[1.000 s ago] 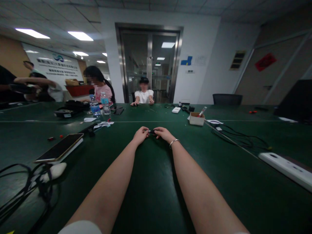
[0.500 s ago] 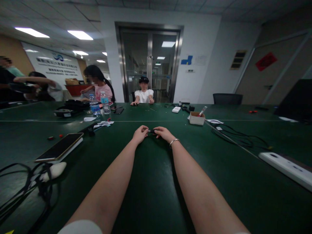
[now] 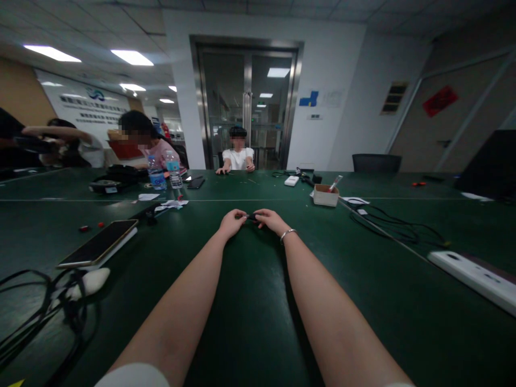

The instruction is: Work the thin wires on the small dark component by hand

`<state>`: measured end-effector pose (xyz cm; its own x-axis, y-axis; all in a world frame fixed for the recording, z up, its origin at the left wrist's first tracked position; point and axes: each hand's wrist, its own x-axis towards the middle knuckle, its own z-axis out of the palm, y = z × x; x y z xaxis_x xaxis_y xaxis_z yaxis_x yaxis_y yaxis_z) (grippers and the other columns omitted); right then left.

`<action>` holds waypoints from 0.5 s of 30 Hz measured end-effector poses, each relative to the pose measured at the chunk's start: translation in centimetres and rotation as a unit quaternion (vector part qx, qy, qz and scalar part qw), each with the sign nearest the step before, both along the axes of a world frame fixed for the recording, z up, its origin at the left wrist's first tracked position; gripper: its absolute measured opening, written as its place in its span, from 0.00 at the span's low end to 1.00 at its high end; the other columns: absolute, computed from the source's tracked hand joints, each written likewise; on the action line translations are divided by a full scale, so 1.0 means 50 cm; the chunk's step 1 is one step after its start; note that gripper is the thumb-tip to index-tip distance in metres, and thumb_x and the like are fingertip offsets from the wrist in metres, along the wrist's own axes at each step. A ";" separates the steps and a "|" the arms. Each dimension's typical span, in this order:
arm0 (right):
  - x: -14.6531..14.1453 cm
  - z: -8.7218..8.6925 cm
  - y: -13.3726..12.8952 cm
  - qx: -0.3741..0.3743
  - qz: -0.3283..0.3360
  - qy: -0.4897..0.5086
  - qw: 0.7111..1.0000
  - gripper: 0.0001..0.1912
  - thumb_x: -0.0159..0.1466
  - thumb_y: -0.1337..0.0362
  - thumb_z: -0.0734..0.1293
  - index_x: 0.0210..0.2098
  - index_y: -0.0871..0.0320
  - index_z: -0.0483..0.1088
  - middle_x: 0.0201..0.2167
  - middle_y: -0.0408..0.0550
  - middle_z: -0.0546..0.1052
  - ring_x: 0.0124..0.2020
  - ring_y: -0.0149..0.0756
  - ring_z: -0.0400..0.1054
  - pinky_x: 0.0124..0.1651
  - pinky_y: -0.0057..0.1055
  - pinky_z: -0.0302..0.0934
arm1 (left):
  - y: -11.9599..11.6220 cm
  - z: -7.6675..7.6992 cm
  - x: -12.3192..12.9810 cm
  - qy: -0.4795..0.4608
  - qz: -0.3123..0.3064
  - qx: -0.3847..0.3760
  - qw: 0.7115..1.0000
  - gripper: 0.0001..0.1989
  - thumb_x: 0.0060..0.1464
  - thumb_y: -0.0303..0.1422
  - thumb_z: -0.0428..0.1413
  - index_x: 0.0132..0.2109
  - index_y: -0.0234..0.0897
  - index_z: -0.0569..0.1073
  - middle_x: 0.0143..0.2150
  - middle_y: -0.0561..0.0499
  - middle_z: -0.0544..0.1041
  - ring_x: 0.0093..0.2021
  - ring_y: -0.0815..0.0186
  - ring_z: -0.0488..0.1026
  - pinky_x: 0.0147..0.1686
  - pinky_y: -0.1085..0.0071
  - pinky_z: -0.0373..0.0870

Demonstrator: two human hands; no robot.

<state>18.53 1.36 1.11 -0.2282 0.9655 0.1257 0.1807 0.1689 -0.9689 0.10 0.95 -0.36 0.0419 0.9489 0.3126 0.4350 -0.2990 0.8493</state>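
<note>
Presently: left hand [image 3: 231, 222] and right hand [image 3: 271, 220], both stretched far out over the green counter [image 3: 250, 322], meeting on one small dark object [image 3: 252, 217].

Item held: small dark object, pinched between the two hands just above the counter top, on the person's midline. Fingers of both hands are curled in and closed on it, left from one end, right from the other (a bracelet [image 3: 287, 234] sits on the right wrist).

Handling note, as a judgement: work this fine goes best with the wrists resting on the counter, the piece kept low over the surface so a slip costs little, and force applied straight along the piece rather than with a twist. One hand should brace while the other does the moving.

Nearby on the counter: phone [image 3: 99, 243] to the left, well apart; tangle of black cables [image 3: 48, 301] at the near left; small cardboard box [image 3: 325, 195] beyond to the right; white power strip [image 3: 471, 277] at the far right.

Not determinable: what the object is, or whether it is one piece or two, since the fingertips cover most of it and it is tiny at arm's length. A pale glint shows at its left end; nature unclear. Both elbows are cut off by the lower edge.
</note>
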 end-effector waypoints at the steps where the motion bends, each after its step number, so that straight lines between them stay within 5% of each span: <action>1: 0.000 -0.001 0.001 0.000 0.000 0.001 1.000 0.09 0.62 0.73 0.65 0.42 0.63 0.72 0.26 0.46 0.78 0.17 0.23 0.66 0.24 0.19 0.62 | 0.001 -0.001 0.000 -0.004 -0.004 0.002 1.000 0.11 0.50 0.32 0.59 0.42 0.37 0.74 0.39 0.49 0.76 0.29 0.71 0.72 0.35 0.72 0.68; 6: 0.000 -0.002 0.003 0.001 0.004 0.012 1.000 0.09 0.63 0.73 0.65 0.42 0.63 0.72 0.26 0.45 0.77 0.17 0.22 0.66 0.24 0.19 0.62 | 0.002 0.000 0.003 -0.023 -0.016 -0.015 1.000 0.09 0.53 0.34 0.56 0.41 0.37 0.72 0.29 0.52 0.75 0.27 0.70 0.72 0.30 0.74 0.68; 15: 0.001 0.001 -0.001 0.001 0.008 0.015 1.000 0.08 0.63 0.74 0.64 0.41 0.63 0.72 0.26 0.45 0.77 0.17 0.22 0.66 0.24 0.20 0.62 | -0.002 0.008 0.002 -0.013 -0.020 -0.040 0.999 0.13 0.52 0.38 0.56 0.41 0.34 0.75 0.31 0.48 0.77 0.30 0.67 0.73 0.33 0.72 0.68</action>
